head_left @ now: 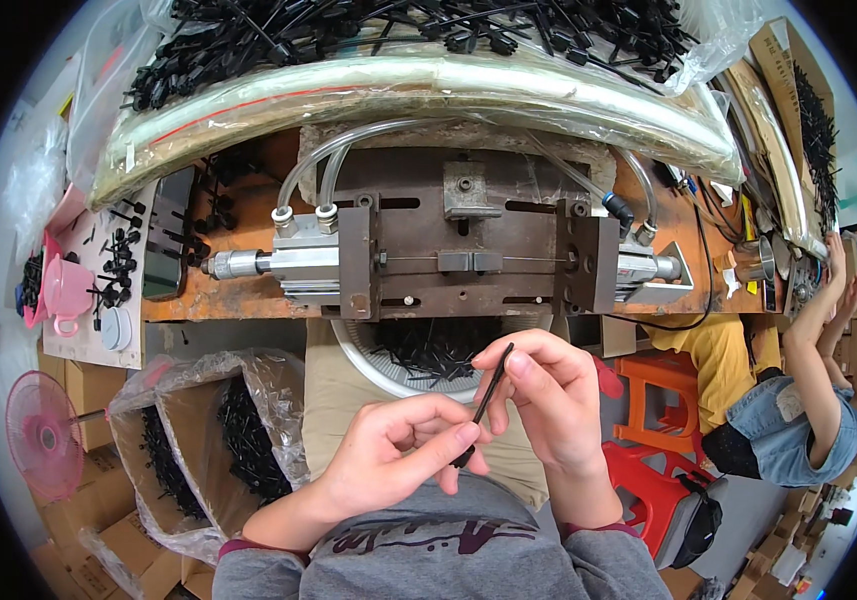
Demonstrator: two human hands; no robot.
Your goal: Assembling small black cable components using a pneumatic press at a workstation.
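A thin black plastic rod with a thicker knob at its lower end [493, 385] is held slantwise between my two hands, above my lap. My left hand [383, 460] pinches its lower part between thumb and fingers. Near the upper end, the thumb and fingers of my right hand [563, 405] close on the same rod. Just beyond them, a round white basket [353, 352] holds many similar black pieces under the bench edge. On the bench sits a dark metal jig [408, 225] with a small central block [470, 262] and an air cylinder at each side.
Clear hoses [323, 165] arch over the jig. A heap of black parts [408, 30] lies on plastic at the back. Left stand a lined cardboard box [188, 440] of black parts and a pink fan [45, 436]. Right are an orange stool [658, 400] and another person [813, 430].
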